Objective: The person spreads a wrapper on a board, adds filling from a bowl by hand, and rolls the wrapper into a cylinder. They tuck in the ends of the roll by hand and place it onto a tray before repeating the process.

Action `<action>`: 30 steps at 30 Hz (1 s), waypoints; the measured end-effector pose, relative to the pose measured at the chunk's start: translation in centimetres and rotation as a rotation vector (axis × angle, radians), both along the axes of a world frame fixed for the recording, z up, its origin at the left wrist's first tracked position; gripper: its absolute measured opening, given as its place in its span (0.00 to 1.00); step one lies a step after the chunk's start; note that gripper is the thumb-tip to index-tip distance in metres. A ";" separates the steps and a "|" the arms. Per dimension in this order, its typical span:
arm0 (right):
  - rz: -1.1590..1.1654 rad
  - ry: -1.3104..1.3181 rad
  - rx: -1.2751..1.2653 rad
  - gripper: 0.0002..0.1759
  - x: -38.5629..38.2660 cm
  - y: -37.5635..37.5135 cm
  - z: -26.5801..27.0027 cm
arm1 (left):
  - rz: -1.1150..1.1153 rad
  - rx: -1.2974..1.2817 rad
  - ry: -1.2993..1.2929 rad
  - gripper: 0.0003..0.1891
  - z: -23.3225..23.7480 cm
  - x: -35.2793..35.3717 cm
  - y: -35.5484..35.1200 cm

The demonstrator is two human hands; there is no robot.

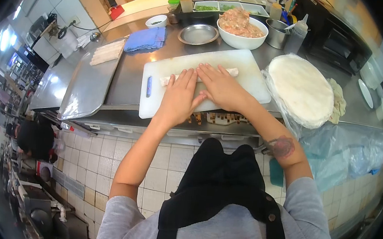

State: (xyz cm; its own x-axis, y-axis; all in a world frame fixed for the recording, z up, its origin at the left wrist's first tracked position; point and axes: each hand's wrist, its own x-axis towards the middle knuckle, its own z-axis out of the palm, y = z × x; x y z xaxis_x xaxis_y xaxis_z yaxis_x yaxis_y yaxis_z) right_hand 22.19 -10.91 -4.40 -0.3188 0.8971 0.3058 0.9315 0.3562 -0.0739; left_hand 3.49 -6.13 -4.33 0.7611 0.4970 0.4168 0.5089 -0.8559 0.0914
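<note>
A pale dough roll (233, 72) lies across the white cutting board (249, 81), its two ends showing beyond my hands. My left hand (180, 95) rests flat on the left part of the roll, fingers stretched out and pointing away from me. Beside it, my right hand (221, 88) lies over the middle of the roll with its fingers extended. The two hands nearly touch at the fingertips and thumbs. To the right of the board is a stack of round white wrappers (301, 90) on plastic.
Several finished rolls (107, 52) sit on a metal tray (85, 87) at the left. Behind the board are a blue cloth (145, 39), a metal plate (198, 34), a white bowl (241, 42) of minced filling, a metal pot (276, 35) and a squeeze bottle (296, 37).
</note>
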 end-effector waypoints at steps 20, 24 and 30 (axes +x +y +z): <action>0.088 0.159 -0.103 0.29 0.1 -3.4 3.6 | -0.001 0.005 -0.245 0.29 -0.2 -1.1 -6.3; 0.045 0.192 0.118 0.27 0.9 -3.0 2.9 | -0.073 -0.203 -0.488 0.27 -2.6 -1.4 -10.4; -0.030 0.173 -0.001 0.20 0.2 -5.2 2.5 | -0.151 -1.195 -0.907 0.20 -6.9 0.2 -10.8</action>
